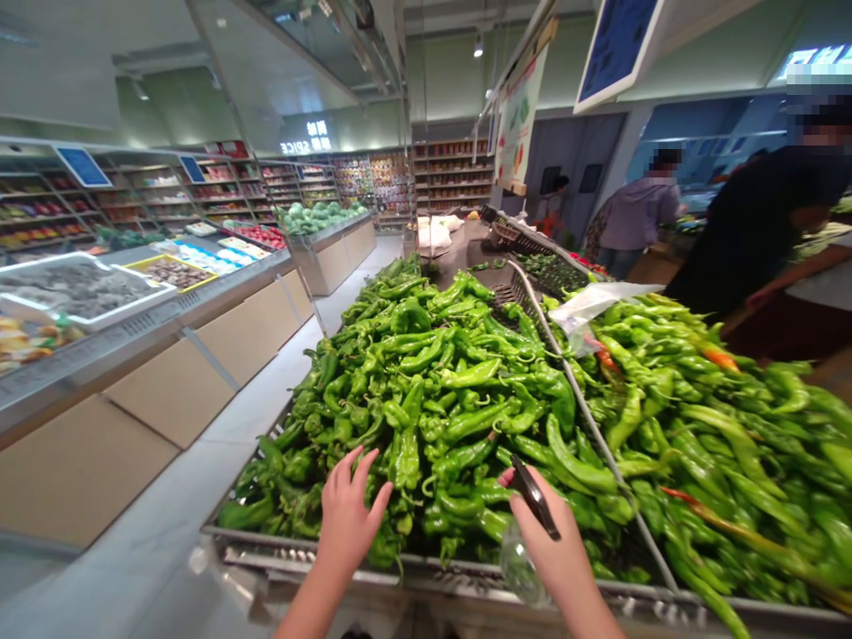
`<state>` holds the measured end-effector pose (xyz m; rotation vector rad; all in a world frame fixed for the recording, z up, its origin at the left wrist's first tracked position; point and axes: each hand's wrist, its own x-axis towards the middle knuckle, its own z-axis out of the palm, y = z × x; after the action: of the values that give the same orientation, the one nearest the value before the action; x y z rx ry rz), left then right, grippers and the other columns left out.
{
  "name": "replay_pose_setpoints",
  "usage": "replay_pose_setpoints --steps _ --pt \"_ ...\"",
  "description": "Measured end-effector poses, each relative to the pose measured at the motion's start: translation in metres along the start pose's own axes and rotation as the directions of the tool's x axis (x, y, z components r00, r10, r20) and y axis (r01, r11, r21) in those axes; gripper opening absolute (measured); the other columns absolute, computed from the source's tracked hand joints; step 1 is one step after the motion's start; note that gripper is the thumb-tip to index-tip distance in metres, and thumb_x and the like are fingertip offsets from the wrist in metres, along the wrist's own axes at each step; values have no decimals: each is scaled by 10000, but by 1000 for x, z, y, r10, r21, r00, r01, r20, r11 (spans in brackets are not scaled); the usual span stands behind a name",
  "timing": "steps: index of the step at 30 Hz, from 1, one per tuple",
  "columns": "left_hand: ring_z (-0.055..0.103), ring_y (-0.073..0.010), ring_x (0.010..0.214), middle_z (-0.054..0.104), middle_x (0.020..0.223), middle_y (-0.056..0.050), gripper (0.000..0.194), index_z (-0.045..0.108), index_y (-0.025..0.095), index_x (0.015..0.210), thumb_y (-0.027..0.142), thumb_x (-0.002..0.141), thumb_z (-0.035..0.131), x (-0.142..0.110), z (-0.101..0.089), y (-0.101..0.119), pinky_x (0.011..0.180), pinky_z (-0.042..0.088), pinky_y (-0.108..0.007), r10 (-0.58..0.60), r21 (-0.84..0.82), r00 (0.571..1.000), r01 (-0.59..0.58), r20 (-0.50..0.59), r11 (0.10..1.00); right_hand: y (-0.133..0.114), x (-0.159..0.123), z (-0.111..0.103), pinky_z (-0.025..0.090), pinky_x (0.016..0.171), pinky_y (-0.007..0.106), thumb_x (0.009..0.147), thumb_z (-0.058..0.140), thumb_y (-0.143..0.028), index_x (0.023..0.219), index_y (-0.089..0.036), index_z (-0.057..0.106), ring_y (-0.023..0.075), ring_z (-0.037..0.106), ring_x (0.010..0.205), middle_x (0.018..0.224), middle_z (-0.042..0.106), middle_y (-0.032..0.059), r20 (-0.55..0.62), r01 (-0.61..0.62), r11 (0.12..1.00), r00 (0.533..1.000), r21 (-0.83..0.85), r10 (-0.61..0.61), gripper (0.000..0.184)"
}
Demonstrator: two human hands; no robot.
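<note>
Fingers spread, an empty left hand point(350, 510) reaches over heaped green peppers point(459, 377) at their seven o'clock; at five, the right hand point(554, 541) grips a dark object point(534, 499) above a clear item point(517, 564), neither holding a pepper.

The bare left hand point(347, 510), lower left of centre, is back-up with fingers spread; the bare right hand point(552, 532), lower right of centre, curls inward. Both bare forearms point(312, 593) rise from the bottom edge.
</note>
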<state>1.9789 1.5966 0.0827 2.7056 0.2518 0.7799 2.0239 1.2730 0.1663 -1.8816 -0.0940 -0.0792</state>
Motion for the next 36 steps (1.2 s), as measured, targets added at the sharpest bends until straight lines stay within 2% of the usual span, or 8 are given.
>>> replay_pose_setpoints --steps 5,10,14,17,20,23,27,36 --pt "572 -329 1346 595 1475 -134 510 614 274 1419 510 967 587 -14 2 -6 1128 483 -535 -23 -35 999 24 28 999 24 -13 -23 574 732 328 798 610 -390 835 -234 740 286 744 800 820 786 45 -43 -48 998 998 -41 46 207" --pt "594 -322 1322 619 1447 -136 542 605 260 1420 543 958 577 -31 7 -6 1125 488 -520 -6 -58 1000 7 10 998 51 -35 -39 598 725 336 755 657 -369 931 -236 787 319 776 858 849 809 61 -81 -55 997 995 -55 51 257" --pt "573 -331 1345 643 1432 -116 511 618 286 1405 518 951 588 -42 8 1 1132 467 -526 23 2 1000 -23 7 1000 73 -59 -39 582 722 326 803 639 -368 848 -251 764 294 764 784 802 791 49 -52 -28 997 998 -70 24 177" --pt "551 -337 1359 644 1432 -110 492 603 285 1409 495 965 584 -45 7 8 1134 458 -540 58 51 998 -57 -10 997 87 -72 -36 586 780 322 805 633 -388 864 -244 772 294 776 825 841 808 54 -9 -88 992 996 -86 87 209" --pt "553 -347 1337 645 1421 -116 480 593 273 1406 488 977 580 -46 6 15 1101 477 -553 107 83 994 -104 -31 991 94 -80 -32 586 820 312 803 633 -377 884 -231 773 298 782 874 877 819 62 48 -101 990 993 -98 106 217" --pt "574 -350 1298 645 1402 -128 477 592 262 1396 496 981 577 -48 6 18 1055 504 -551 147 77 989 -145 -28 986 95 -84 -29 581 778 297 823 615 -346 840 -235 747 274 768 797 816 802 48 64 -69 994 995 -84 75 173" --pt "580 -354 1291 637 1410 -131 487 590 268 1395 519 978 581 -56 8 19 1041 515 -558 168 40 985 -167 -33 985 98 -89 -32 586 805 307 829 600 -350 924 -237 770 283 785 864 884 818 56 -78 -75 993 995 -86 69 225" --pt "631 -310 1305 644 1431 -97 462 577 336 1421 460 977 603 -79 11 17 1063 563 -542 216 -162 974 -203 69 966 114 -110 -64 587 716 292 844 609 -469 1017 -221 785 287 783 848 864 822 61 -408 -168 977 907 -128 103 350"
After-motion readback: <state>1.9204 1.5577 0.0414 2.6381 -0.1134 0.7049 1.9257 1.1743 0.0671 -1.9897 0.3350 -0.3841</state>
